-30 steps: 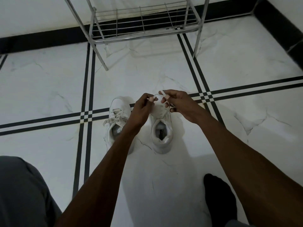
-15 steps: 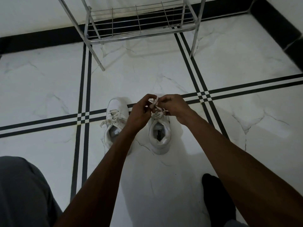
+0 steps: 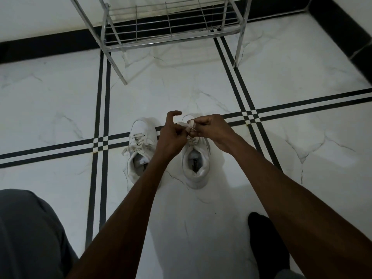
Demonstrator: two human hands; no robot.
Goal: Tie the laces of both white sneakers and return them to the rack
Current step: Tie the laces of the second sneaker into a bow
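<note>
Two white sneakers stand side by side on the floor, toes pointing away from me. The left sneaker (image 3: 141,150) has a bow tied in its laces. Over the front of the right sneaker (image 3: 196,166) both hands meet. My left hand (image 3: 173,135) pinches the white laces (image 3: 188,124) with its index finger lifted. My right hand (image 3: 211,127) grips the same laces from the other side. The metal shoe rack (image 3: 167,27) stands beyond the sneakers, its wire shelf bare.
White marble floor with black double stripes (image 3: 102,109) crossing it. A black skirting (image 3: 50,45) runs along the far wall and the right corner. My grey-clad knee (image 3: 28,234) is at bottom left, my black-socked foot (image 3: 265,242) at bottom right.
Both hands came closer together over the right sneaker and shifted slightly toward me. My left index finger has lifted off the lace. The camera tilted, bringing the rack nearer.
</note>
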